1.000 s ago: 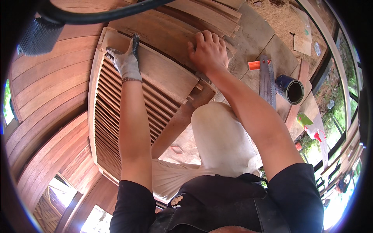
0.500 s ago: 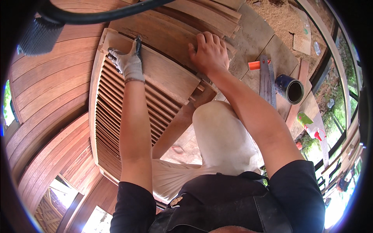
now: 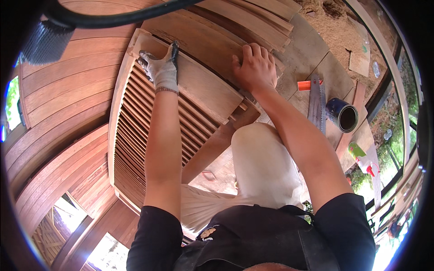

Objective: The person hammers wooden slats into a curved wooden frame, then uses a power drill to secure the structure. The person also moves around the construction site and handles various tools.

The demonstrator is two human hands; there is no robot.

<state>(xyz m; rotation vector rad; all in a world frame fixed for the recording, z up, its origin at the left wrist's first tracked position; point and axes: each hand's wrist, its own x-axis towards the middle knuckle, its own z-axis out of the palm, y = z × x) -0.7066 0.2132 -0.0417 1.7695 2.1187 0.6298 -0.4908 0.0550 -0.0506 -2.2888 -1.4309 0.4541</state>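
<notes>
Since a moment ago the gloved left hand (image 3: pixel 162 68) has crept a little further up the louvred shutter (image 3: pixel 149 122), toward its top corner, while the bare right hand (image 3: pixel 255 67) has stayed where it was. That left hand wears a grey knit glove, and its fingers are closed around a thin dark tool (image 3: pixel 174 52) whose kind I cannot make out; the tool lies against the flat, pale board (image 3: pixel 199 86) that forms the shutter's upper panel. The right hand rests palm-down on the far edge of the same board, fingers spread wide and flat, gripping nothing.

The shutter is a long wooden frame, reddish-brown, filled with narrow parallel slats that give it a ribbed look below the smooth panel. It lies slanted across the person's lap, resting near the knee in light trousers (image 3: pixel 264 167).

Beyond the shutter's top end lie stacked wooden planks (image 3: pixel 235 18), smooth and straight-grained. To the right of the shutter a handsaw (image 3: pixel 315 101) with an orange handle and a grey toothed blade lies on rough boards, and just beyond it stands a round dark-blue tin can (image 3: pixel 342 114), open-topped. Further right again a green and red bottle (image 3: pixel 361 156) lies on its side. Left of the shutter, broad curved wooden panelling (image 3: pixel 58 104) runs alongside, glossy and warm in tone.
</notes>
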